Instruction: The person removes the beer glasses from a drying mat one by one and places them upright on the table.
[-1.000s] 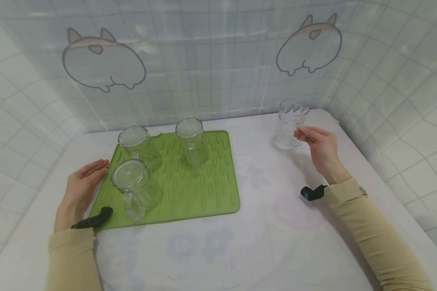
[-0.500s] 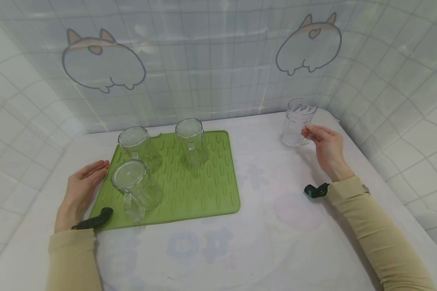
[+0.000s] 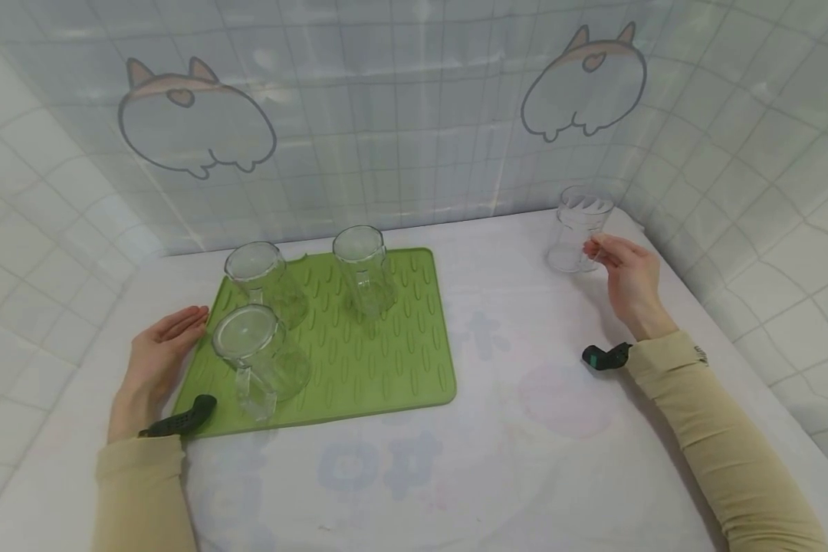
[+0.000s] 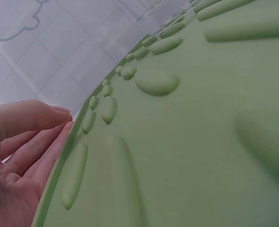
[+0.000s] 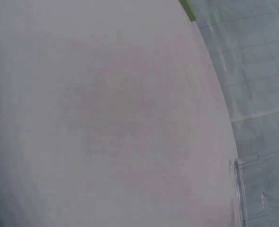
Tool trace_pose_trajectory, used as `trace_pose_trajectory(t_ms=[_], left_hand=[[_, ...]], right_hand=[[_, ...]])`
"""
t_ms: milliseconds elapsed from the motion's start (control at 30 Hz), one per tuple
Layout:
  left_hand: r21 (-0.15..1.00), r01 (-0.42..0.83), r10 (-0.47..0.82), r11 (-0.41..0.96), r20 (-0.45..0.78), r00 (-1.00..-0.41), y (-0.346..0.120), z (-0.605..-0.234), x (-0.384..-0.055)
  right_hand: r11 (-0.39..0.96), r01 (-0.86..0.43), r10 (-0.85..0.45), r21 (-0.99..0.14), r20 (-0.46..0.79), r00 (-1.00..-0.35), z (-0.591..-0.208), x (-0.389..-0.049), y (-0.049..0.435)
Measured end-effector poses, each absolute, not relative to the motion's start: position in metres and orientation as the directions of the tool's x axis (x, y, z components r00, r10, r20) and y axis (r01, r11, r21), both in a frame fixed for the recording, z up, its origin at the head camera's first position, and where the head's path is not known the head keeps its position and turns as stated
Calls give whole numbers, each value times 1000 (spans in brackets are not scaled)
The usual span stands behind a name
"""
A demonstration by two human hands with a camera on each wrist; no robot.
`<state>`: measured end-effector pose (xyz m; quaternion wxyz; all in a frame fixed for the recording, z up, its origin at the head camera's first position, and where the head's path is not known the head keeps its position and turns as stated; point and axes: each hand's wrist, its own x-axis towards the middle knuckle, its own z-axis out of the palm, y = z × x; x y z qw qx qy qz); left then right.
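Observation:
At the table's far right, my right hand [image 3: 631, 276] pinches the handle of a clear glass mug [image 3: 571, 241], which is upright. Three more glass mugs stand on a green ribbed mat [image 3: 379, 376]: a front-left mug [image 3: 276, 368], a back-left mug [image 3: 276, 287] and a back-middle mug [image 3: 366, 268]. The front-left one shows a thick disc on top, like an upturned base. My left hand [image 3: 159, 353] rests beside the mat's left edge, fingers nearly straight and holding nothing. In the left wrist view its fingers [image 4: 30, 151] lie against that edge.
A white patterned cloth [image 3: 386, 491] covers the table. Grid-patterned curtains [image 3: 414, 123] with cartoon animal drawings hang close behind, and more stand at both sides. The right wrist view mostly shows the cloth, with part of a glass mug [image 5: 241, 198] at its lower right.
My right hand has moved right and slightly back with the glass mug, farther from the mat. My left hand and the mugs on the mat stay put.

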<state>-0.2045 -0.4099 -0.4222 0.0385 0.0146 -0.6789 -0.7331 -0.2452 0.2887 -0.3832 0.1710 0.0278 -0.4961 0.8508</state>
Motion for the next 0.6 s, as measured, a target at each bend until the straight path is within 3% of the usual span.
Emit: trace_pose_trajectory(t_ms=[600], left_hand=[[987, 65, -49, -144, 59, -997, -411, -426, -204]], right_hand=[[-474, -328, 264, -817, 223, -938, -391, -248, 304]])
